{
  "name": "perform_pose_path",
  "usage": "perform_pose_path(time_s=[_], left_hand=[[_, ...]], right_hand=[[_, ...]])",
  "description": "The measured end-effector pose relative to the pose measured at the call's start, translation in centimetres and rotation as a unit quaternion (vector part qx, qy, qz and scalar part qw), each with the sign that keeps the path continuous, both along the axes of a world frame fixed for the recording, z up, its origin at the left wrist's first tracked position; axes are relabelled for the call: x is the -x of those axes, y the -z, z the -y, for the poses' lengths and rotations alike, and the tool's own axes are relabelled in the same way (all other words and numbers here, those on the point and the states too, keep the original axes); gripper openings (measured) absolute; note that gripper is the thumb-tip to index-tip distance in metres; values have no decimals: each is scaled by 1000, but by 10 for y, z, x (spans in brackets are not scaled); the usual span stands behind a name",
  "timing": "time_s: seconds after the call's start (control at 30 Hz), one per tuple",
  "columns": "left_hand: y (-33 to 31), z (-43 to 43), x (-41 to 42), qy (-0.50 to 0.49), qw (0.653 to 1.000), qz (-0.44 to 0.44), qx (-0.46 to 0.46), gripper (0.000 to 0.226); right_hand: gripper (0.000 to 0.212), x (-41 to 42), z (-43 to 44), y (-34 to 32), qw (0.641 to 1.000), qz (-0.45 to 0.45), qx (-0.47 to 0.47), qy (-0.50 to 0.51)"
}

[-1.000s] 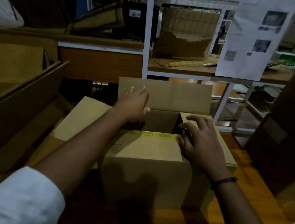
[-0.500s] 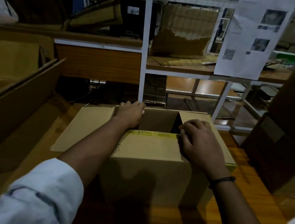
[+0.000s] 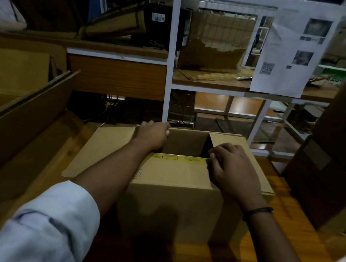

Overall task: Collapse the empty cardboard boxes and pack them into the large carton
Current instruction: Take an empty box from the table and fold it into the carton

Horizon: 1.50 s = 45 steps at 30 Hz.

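Seen from above in dim light, a brown corrugated cardboard box (image 3: 169, 206) stands upright on an orange-brown wooden table (image 3: 281, 235), its top partly open. The left hand (image 3: 152, 136) reaches over the far rim, fingers curled together over the back edge near the left corner (whether they pinch the folded-down rear flap cannot be told from here). The right hand (image 3: 231, 170) lies palm-down with fingers bent and loosely spread, pressing on the near top flap (image 3: 173, 170) and the right side flap (image 3: 250, 153) where the two meet. A strip of yellow printed tape (image 3: 177, 157) runs along the near flap's edge, just beside the right fingertips. The left side flap (image 3: 100, 150) lies splayed outward, roughly level, under the left forearm. A pale blue rolled sleeve (image 3: 47, 224) covers the left upper arm; a thin black wristband (image 3: 258, 212) circles the right wrist. To the left, a large open brown carton (image 3: 17, 116) with flat cardboard sheets leaning inside it stands just beside the table. Another dark cardboard box (image 3: 337, 172) stands at the right edge. Behind, a white metal shelving frame (image 3: 170, 65) holds torn cardboard, and a white printed paper sheet with a QR code (image 3: 290, 58) hangs from it.
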<state>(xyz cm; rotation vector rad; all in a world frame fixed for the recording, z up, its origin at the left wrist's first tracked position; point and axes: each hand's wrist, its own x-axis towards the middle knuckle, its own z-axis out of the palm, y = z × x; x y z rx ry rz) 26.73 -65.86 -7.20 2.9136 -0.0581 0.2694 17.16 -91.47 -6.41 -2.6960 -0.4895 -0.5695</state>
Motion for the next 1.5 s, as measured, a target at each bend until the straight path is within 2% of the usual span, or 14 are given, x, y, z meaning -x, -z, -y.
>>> perform_pose_path(time_s=[0.17, 0.27, 0.33, 0.4, 0.47, 0.57, 0.67, 0.77, 0.9, 1.1, 1.3, 1.5], left_hand=[[-13, 11, 7, -22, 1000, -3, 19, 37], [-23, 34, 35, -8, 1000, -18, 15, 45], [-18, 51, 62, 14, 999, -23, 20, 38], [-12, 62, 84, 16, 999, -28, 13, 35], [-8, 64, 96, 2, 1000, -23, 16, 40], [-9, 63, 105, -20, 998, 8, 52, 42], [-12, 65, 111, -26, 997, 23, 65, 41], [-15, 65, 112, -28, 997, 29, 71, 41], [-13, 66, 113, -38, 996, 23, 72, 40], [-10, 65, 112, -45, 996, 24, 76, 40], [-12, 67, 112, -44, 995, 9, 92, 39], [-7, 58, 108, -51, 993, -4, 102, 40]], right_hand=[[27, 3, -3, -4, 1000, 6, 19, -3], [26, 14, -6, -14, 997, 6, 81, 1], [21, 30, -19, -20, 992, 1, 128, -15], [19, 48, -38, -23, 993, -40, 106, -43], [29, 59, -54, -20, 991, -77, 100, -41], [32, 53, -54, -12, 987, -64, 148, 10], [41, 37, -29, -18, 989, -42, 102, 97], [37, 19, 6, -31, 983, -13, 98, 153], [35, 0, 49, -31, 969, -55, 74, 229], [26, -3, 57, -8, 962, -125, -10, 242], [19, -11, 60, -11, 952, -146, -44, 266], [24, -5, 50, -11, 948, -141, -73, 275]])
